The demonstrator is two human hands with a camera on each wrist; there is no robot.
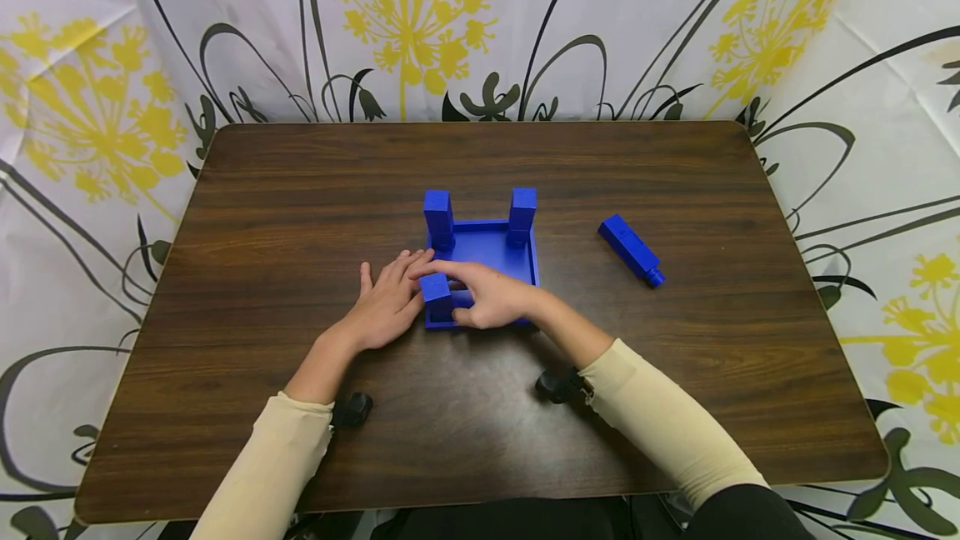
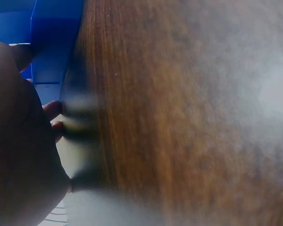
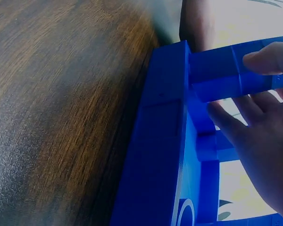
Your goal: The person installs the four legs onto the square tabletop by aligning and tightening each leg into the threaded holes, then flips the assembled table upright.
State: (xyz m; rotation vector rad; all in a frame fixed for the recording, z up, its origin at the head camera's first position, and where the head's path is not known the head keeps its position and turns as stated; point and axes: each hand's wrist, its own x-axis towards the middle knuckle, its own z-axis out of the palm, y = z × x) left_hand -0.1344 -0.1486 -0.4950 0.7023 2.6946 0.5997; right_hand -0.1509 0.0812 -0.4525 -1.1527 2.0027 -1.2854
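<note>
A square blue tabletop-like base [image 1: 487, 247] with a raised rim lies on the table, with blue square posts standing at three of its corners. My right hand [image 1: 491, 294] reaches across the base and grips the near left post [image 1: 436, 298] between thumb and fingers; the right wrist view shows the thumb on this post [image 3: 217, 70]. Along the base's left side rests my left hand [image 1: 386, 302], fingers extended and touching its edge. The far left post [image 1: 438, 219] and far right post [image 1: 522, 215] stand upright. An open round socket [image 3: 186, 214] shows at the near right corner.
A loose blue post [image 1: 632, 250] with a round peg at one end lies on the brown wooden table [image 1: 712, 340], right of the base. Patterned white cloth [image 1: 562, 23] hangs behind and beside the table. Each wrist wears a small black camera.
</note>
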